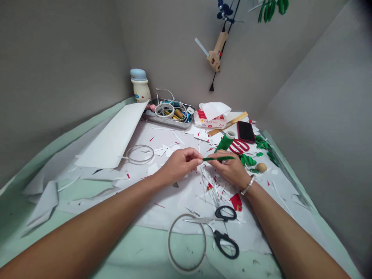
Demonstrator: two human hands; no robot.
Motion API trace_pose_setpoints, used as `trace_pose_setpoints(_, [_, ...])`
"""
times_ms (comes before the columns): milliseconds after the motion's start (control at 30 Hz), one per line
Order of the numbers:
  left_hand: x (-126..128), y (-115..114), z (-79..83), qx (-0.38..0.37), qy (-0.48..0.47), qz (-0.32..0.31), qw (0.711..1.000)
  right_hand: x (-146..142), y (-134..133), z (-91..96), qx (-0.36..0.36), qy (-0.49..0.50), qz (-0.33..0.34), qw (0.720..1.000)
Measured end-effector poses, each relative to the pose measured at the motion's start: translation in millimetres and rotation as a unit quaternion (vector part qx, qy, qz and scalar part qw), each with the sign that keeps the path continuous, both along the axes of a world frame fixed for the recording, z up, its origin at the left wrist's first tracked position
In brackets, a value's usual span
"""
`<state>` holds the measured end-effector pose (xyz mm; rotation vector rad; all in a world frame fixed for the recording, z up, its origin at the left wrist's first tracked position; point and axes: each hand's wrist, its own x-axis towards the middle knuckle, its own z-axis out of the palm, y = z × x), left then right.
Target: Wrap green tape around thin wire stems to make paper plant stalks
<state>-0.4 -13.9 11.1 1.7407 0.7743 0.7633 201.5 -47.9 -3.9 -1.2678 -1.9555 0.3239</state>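
My left hand (180, 163) and my right hand (228, 168) meet over the paper-strewn table, both pinching a thin green-wrapped stem (218, 158). Its tip extends right past my right fingers. Behind my right hand stands a roll of green floral tape (225, 141), tilted and apparently not touching the stem. Green paper leaves (247, 159) lie just beyond my right hand, and a small wooden ball (261, 167) sits to their right. Below my hands lie white paper strips and red scraps (236, 201). A silver bangle (247, 185) circles my right wrist.
Black-handled scissors (216, 231) and a clear tape roll (186, 243) lie near me. Farther back are a second tape ring (140, 154), a white sheet (112, 135), a metal tray of wires (168, 115), tissues (210, 118), red-handled scissors (240, 146), a phone (245, 131), and a hanging glue gun (216, 52).
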Motion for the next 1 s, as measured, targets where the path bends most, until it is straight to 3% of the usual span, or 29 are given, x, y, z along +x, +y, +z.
trace_pose_setpoints(133, [-1, 7, -6.2, 0.005, 0.022, 0.109, 0.994, -9, -4, -0.9, 0.019, -0.123, 0.049, 0.991])
trace_pose_setpoints(300, [-2, 9, -9.8, 0.143, 0.165, 0.183, 0.959, -13, -10, 4.4, 0.085, -0.187, 0.080, 0.975])
trace_pose_setpoints(400, [-2, 5, -8.7, 0.207, 0.217, 0.150, 0.942, -12, -11, 8.0, 0.108, -0.160, 0.066, 0.979])
trace_pose_setpoints(567, [-1, -4, -5.6, 0.258, 0.212, -0.002, 0.943, -6, -9, 11.4, 0.083, -0.049, 0.019, 0.995])
trace_pose_setpoints(667, [-1, -5, -2.2, 0.235, 0.153, -0.069, 0.957, 0, -5, 10.0, 0.038, 0.023, -0.013, 0.999])
trace_pose_setpoints(733, [-1, -5, -0.1, 0.185, 0.107, -0.071, 0.974, 3, -2, 7.5, 0.017, 0.041, -0.030, 0.999])
trace_pose_setpoints(900, [0, 0, -0.2, -0.001, 0.008, 0.004, 1.000, 1, 0, 0.2, 0.006, -0.022, -0.012, 1.000])
trace_pose_setpoints(1000, [0, 4, -3.0, -0.016, 0.001, 0.077, 0.997, -7, -3, -1.3, 0.015, -0.106, 0.029, 0.994])
